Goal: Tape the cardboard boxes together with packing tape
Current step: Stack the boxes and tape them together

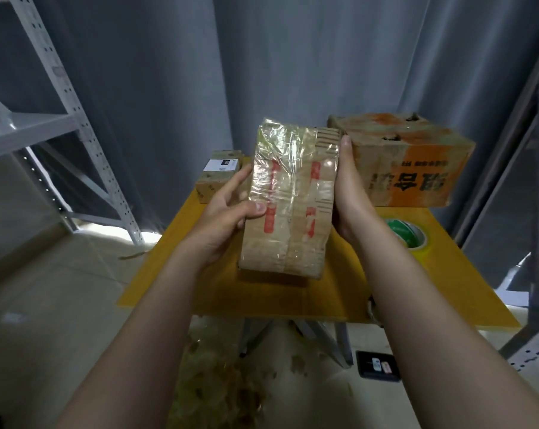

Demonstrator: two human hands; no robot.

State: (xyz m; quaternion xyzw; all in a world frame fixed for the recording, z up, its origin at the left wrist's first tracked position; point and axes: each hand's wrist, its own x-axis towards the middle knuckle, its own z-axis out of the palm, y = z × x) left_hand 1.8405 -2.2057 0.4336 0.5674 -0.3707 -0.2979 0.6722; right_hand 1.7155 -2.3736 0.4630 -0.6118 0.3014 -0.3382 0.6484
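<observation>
A brown cardboard box [289, 199] wrapped in clear tape, with red markings, is held tilted above the yellow table [323, 295]. My left hand [231, 209] grips its left side, thumb curled over the front face. Along the box's right side lies my right hand [348, 193], thumb up at the top corner and fingers hidden behind. A roll of packing tape [412, 235] with a green core lies on the table at the right. A larger box [413, 162] with orange print stands at the back right.
A small box [221, 178] with a white label sits at the table's back left. Grey metal shelving [76, 119] stands at the left and right. Tape scraps [218, 379] and a phone [378, 365] lie on the floor below. Grey curtains hang behind.
</observation>
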